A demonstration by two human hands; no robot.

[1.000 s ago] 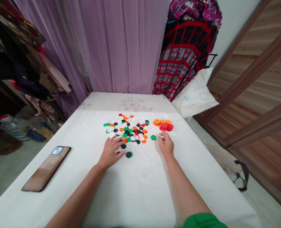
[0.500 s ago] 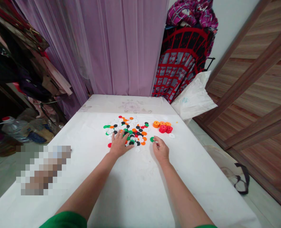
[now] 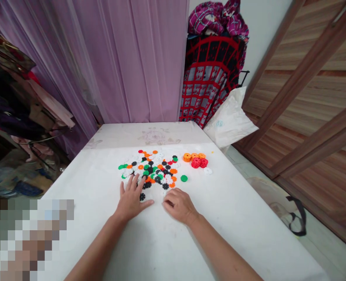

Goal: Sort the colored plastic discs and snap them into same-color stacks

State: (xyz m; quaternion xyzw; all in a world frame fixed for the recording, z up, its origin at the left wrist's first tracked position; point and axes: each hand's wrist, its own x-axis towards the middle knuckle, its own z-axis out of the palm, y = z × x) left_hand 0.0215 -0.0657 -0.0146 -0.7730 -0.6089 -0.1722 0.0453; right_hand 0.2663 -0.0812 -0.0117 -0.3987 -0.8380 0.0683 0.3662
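Note:
A loose pile of notched plastic discs [image 3: 160,166] in white, black, green, orange and red lies on the white-covered table [image 3: 173,249]. My left hand [image 3: 132,199] rests palm down at the near left edge of the pile, fingers spread, with a black disc [image 3: 143,196] by its thumb. Just below the pile's near right edge, my right hand [image 3: 179,205] has its fingers curled down to the cloth, and what they hold, if anything, is hidden. A green disc [image 3: 184,178] lies alone beyond that hand.
Right of the pile stand orange disc stacks [image 3: 194,157] and red disc stacks [image 3: 199,162], with a white disc [image 3: 207,171] nearby. A white bag [image 3: 228,117] hangs past the table's right edge. A purple curtain [image 3: 138,62] closes off the far side.
My right hand has let go of the green disc, leaving it on the table, and moved left to the pile's near edge. My left hand has drawn back toward me.

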